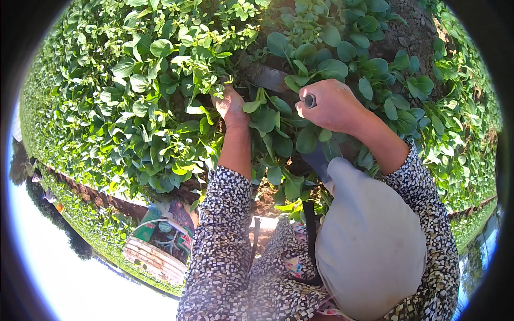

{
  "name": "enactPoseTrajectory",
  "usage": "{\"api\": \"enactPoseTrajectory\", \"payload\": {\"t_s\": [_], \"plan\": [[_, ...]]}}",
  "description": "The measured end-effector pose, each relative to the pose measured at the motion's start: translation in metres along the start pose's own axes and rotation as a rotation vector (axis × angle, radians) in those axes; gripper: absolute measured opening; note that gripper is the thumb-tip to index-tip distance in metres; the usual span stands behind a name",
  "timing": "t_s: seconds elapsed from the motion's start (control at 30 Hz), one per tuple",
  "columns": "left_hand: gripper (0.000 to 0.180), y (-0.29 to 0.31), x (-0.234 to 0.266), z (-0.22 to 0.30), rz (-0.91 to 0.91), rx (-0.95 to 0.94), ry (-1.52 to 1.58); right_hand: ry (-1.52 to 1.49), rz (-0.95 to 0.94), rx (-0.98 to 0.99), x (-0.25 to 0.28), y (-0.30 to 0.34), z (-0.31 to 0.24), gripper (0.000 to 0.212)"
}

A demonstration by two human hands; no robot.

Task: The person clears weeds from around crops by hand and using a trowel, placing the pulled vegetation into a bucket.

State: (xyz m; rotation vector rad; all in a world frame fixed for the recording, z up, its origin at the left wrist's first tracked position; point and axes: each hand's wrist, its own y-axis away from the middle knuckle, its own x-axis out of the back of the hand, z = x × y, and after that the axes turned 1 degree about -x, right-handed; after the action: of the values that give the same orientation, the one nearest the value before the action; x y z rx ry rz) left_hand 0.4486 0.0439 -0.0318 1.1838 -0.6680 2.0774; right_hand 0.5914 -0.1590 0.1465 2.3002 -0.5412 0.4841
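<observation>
My left hand [231,104] reaches into the leafy green plants left of centre, its fingers hidden among small-leaved stems. My right hand [333,106] is a closed fist around a hand tool, and the round dark end of its handle [310,100] sticks out by the thumb. A flat metal blade [270,78], apparently that tool's, lies low among the leaves between the two hands. Broad-leaved greens [265,120] stand just below the blade, between my wrists. Small-leaved plants [206,67] hang over my left fingers.
Dense rows of greens [134,96] spread left, with bare brown soil [415,32] at the upper right. A whitish pail [155,259] holding colourful packages stands at the lower left. A pale grey rounded cloth shape [369,241] fills the lower right foreground.
</observation>
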Motion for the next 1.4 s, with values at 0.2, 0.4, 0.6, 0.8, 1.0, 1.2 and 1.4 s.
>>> {"api": "enactPoseTrajectory", "payload": {"t_s": [0.2, 0.4, 0.6, 0.8, 1.0, 1.2, 1.4], "plan": [[0.034, -0.006, -0.013, -0.018, -0.119, 0.305, 0.36, -0.098, 0.11, 0.067, -0.041, -0.01, 0.015, 0.032], [0.038, -0.018, 0.006, 0.018, -0.026, 0.834, 1.155, -0.371, 0.119, -0.004, -0.06, -0.002, 0.041, 0.033], [0.033, -0.027, 0.014, 0.015, -0.061, 0.926, 1.269, -0.668, 0.123, -0.044, -0.068, -0.004, 0.043, 0.03], [0.038, -0.022, 0.046, 0.043, -0.089, 0.981, 1.289, -0.923, -0.019, -0.244, -0.048, 0.008, 0.043, 0.031], [0.027, 0.001, 0.081, 0.087, -0.436, 0.725, 1.291, -0.282, 0.34, -0.043, -0.037, 0.043, 0.058, 0.026], [0.044, -0.059, 0.021, 0.1, -0.562, 0.13, 0.487, -0.203, 0.377, 0.013, -0.039, 0.021, 0.044, 0.025], [0.043, -0.084, 0.014, 0.125, -0.577, 0.094, 0.057, -0.113, 0.41, 0.11, -0.043, -0.006, 0.05, 0.025]]}}
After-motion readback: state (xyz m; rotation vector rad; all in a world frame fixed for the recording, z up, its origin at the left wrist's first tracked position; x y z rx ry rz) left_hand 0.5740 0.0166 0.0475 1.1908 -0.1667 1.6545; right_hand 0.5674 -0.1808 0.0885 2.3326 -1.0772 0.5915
